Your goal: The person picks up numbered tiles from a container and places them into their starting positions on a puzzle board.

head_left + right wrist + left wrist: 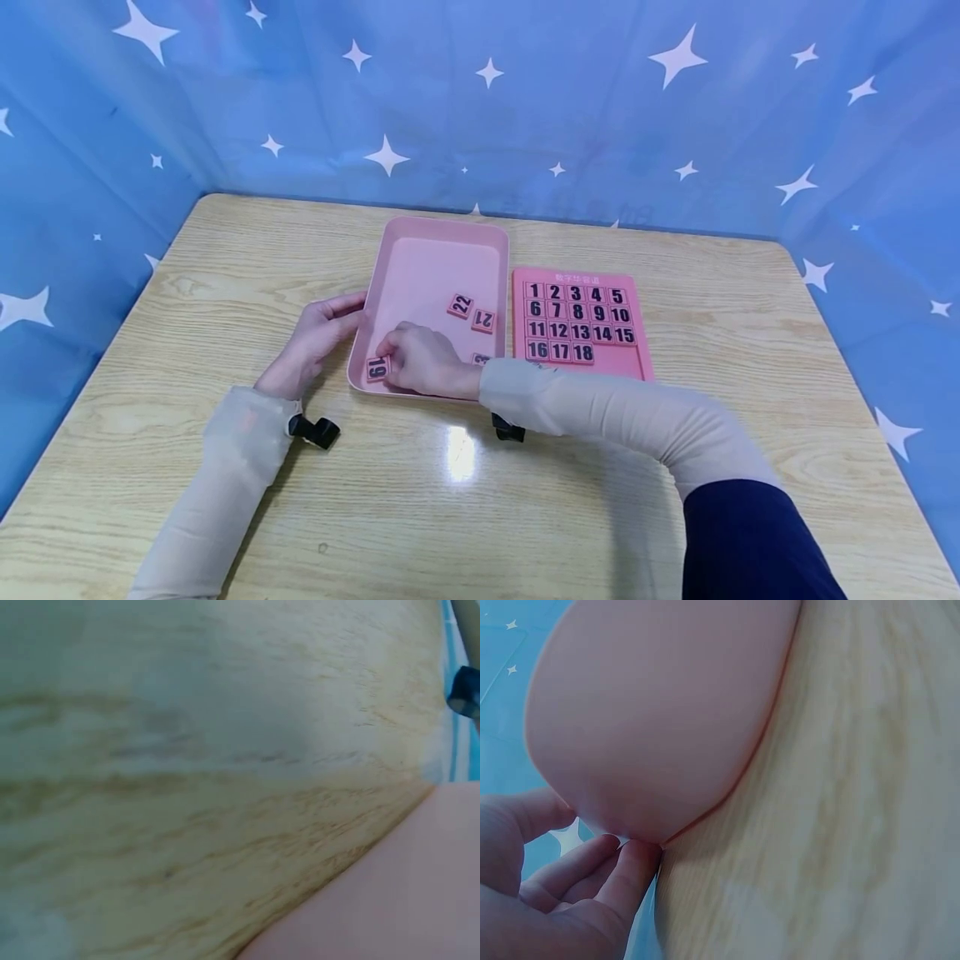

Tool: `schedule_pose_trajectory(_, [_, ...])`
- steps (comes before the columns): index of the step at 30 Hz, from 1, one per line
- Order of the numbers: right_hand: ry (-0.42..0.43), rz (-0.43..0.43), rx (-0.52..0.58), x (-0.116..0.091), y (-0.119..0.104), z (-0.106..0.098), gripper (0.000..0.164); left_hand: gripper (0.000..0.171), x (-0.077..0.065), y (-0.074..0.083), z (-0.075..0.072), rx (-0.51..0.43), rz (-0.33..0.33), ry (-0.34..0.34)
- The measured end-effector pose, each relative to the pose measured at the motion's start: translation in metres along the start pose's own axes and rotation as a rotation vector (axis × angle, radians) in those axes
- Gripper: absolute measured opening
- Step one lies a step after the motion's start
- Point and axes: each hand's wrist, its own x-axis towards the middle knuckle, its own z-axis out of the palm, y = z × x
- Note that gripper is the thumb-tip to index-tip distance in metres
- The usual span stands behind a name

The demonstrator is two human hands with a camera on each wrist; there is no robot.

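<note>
A shallow pink tray (pixel 442 229) lies on the table with several pink number tiles in it. In its near left corner, my right hand (pixel 427 358) pinches the tile marked 19 (pixel 378 368) between thumb and fingers. Tile 22 (pixel 461 305) and tile 21 (pixel 483 321) lie inside toward the right wall; another tile (pixel 481 359) is partly covered by the right wrist. My left hand (pixel 318 333) touches the tray's left outer wall with its fingertips; the left wrist view shows the thumb and fingers against the tray wall (pixel 660 735), not curled round it.
Right of the tray lies a pink number board (pixel 643 333) with tiles 1 to 18 set in rows; the right sleeve (pixel 600 404) crosses its near edge. The wooden table (pixel 390 500) meets a blue star-patterned curtain (pixel 450 100) at the back and sides.
</note>
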Motion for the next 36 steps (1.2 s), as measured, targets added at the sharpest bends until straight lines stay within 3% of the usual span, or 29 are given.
schedule_pose_trajectory(10, [-0.028,-0.036,0.022,-0.002,0.004,-0.006,0.036,0.046,0.002,-0.001,0.002,0.008,0.004,-0.004])
schedule_pose_trajectory(17, [0.013,-0.083,0.128,-0.023,0.015,-0.042,0.036,0.048,0.003,-0.003,0.003,0.022,-0.007,0.002])
schedule_pose_trajectory(23, [0.113,-0.196,0.186,-0.053,0.045,-0.074,0.033,0.047,0.003,-0.003,0.001,0.008,-0.011,-0.006])
schedule_pose_trajectory(29, [0.187,-0.201,0.179,-0.090,0.082,-0.098,0.033,0.048,0.002,-0.005,0.000,0.023,-0.016,-0.014])
schedule_pose_trajectory(36, [0.308,-0.196,0.140,-0.130,0.127,-0.114,0.036,0.049,0.001,-0.004,0.001,0.029,-0.031,-0.018])
